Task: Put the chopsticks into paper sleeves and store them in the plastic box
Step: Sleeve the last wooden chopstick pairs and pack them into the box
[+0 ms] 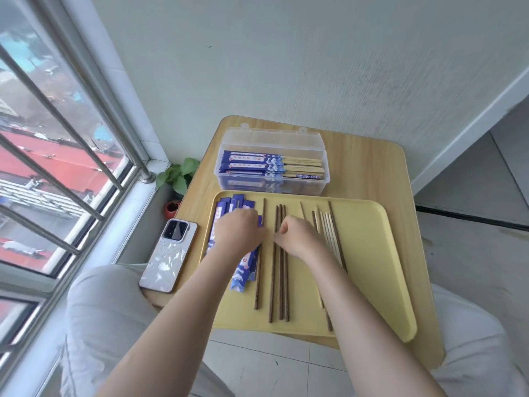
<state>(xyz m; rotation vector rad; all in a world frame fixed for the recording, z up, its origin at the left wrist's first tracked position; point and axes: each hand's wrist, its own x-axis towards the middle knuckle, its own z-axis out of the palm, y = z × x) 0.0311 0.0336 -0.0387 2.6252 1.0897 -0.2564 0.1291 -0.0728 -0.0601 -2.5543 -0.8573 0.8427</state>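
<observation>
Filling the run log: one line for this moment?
left hand on sleeves | right hand fingers curled over dark chopsticks, grip unclear | box open, part filled

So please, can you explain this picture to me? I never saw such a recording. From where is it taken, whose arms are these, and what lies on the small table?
There is no machine here. A person wears one camera on the head, so you look down at that person's own two bare arms.

On the small wooden table stands a clear plastic box, open, already holding chopsticks in blue paper sleeves. In front of it lies a flat yellow tray. On the tray are a pile of empty blue paper sleeves, dark brown wooden chopsticks and pale bamboo chopsticks.

The left hand rests on the sleeve pile; its grip is hidden. The right hand is curled over the dark chopsticks, seemingly picking some up.

A white phone lies at the table's left edge.
</observation>
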